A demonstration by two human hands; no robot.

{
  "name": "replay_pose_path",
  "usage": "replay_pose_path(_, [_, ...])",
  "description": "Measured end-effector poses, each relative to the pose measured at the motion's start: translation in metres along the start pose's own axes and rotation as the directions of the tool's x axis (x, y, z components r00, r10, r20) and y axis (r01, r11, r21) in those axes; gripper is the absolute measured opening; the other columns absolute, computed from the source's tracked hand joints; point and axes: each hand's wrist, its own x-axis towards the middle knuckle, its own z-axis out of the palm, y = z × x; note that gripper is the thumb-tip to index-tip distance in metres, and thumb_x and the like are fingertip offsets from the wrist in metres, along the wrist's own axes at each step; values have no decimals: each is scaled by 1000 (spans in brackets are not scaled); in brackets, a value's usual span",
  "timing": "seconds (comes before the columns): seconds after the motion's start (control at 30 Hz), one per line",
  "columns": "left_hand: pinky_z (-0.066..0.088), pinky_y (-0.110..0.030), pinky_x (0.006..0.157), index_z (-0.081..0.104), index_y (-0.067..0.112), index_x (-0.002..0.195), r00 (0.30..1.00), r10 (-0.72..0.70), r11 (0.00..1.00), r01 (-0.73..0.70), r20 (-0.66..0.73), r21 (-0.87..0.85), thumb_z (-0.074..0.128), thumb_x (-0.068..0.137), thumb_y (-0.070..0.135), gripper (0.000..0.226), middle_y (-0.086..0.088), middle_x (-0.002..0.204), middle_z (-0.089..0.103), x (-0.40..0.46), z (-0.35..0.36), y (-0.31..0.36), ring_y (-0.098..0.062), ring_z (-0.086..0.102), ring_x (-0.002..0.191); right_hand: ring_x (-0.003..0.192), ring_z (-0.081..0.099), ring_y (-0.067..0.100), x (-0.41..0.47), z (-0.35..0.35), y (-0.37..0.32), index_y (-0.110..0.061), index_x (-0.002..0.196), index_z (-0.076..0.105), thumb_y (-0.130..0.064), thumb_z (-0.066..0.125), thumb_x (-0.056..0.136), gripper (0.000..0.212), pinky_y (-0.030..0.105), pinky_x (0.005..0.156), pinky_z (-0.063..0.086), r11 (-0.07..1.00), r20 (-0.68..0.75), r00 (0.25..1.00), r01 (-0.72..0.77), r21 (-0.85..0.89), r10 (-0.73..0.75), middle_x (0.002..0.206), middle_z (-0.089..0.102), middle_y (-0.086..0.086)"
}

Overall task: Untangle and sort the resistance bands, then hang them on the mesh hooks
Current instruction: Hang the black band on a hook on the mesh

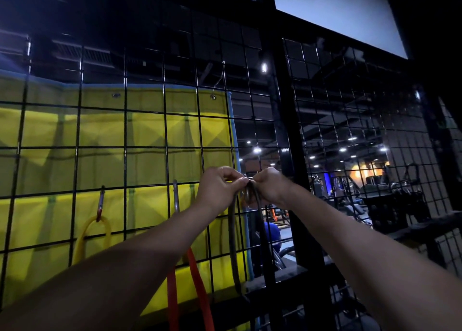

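Both of your hands were raised to the wire mesh panel (145, 147), meeting at one spot where they worked the top of a dark band (233, 243). Your left hand (220, 187) had its fingers curled, thumb and fingertips pinching the band's upper end; your right hand (271, 184) was curled the same way, gripping the same end from the other side, the two hands nearly touching. Whether a hook sat under your fingers could not be told. That dark band looked dull grey-brown, flat and narrow, and it hung from your grip in a long loop down the front of the mesh. Left of it, an orange band (192, 295) hung as two flat strands running out of the bottom of the view, its top hidden behind your left forearm below a metal hook (175, 195). Farther left, a yellow band (93, 235) of rounder, thicker section looped over a reddish hook (100, 203). Behind the mesh hung a yellow tarp (100, 131) with a blue edge, and to the right a dim gym floor with ceiling lights showed through the wires.
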Motion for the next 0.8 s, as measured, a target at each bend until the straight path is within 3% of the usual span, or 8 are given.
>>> replay_pose_path(0.17, [49,-17,60,71,5,82,994,-97,989,92,43,113,70,81,19,14,-4,77,68,9,-5,2,-14,62,68,54,65,19,0,0,1,0,74,60,-10,49,95,26,32,59,57,1000,38,999,-6,6,6,71,67,17])
replay_pose_path(0.23, [53,-28,67,71,5,82,988,-117,961,86,105,263,70,80,18,13,-6,80,68,12,-6,6,-19,64,73,46,64,12,-3,-2,-1,0,69,57,-11,51,94,28,23,46,54,1000,47,999,-4,18,4,54,66,8])
replay_pose_path(0.3, [52,-30,69,72,5,81,984,-126,937,77,124,341,70,80,17,12,-6,80,67,11,-6,10,-18,61,74,39,60,9,-7,-5,-3,1,69,54,-12,53,93,27,16,36,45,999,59,998,-1,32,-1,43,61,2])
replay_pose_path(0.47, [40,-18,49,70,10,76,971,-178,935,115,162,337,69,82,18,11,0,71,63,7,-4,12,-8,55,60,42,62,9,-8,-8,-4,-4,69,54,-15,54,92,26,18,39,47,1000,57,998,-9,-17,10,43,61,1])
replay_pose_path(0.63, [41,-16,50,69,11,75,955,-206,937,130,214,324,67,83,12,8,0,76,63,1,-4,8,-9,57,63,61,60,24,-1,-7,-1,-8,65,55,-25,59,89,30,31,56,48,988,15,1000,-5,-153,8,64,59,12])
replay_pose_path(0.8, [35,-11,52,70,10,75,967,-130,956,64,220,286,67,82,8,8,8,72,59,-11,0,2,1,51,64,43,49,7,-6,-5,2,-9,73,61,-28,54,93,28,21,45,37,986,-4,1000,6,-167,-7,56,55,0])
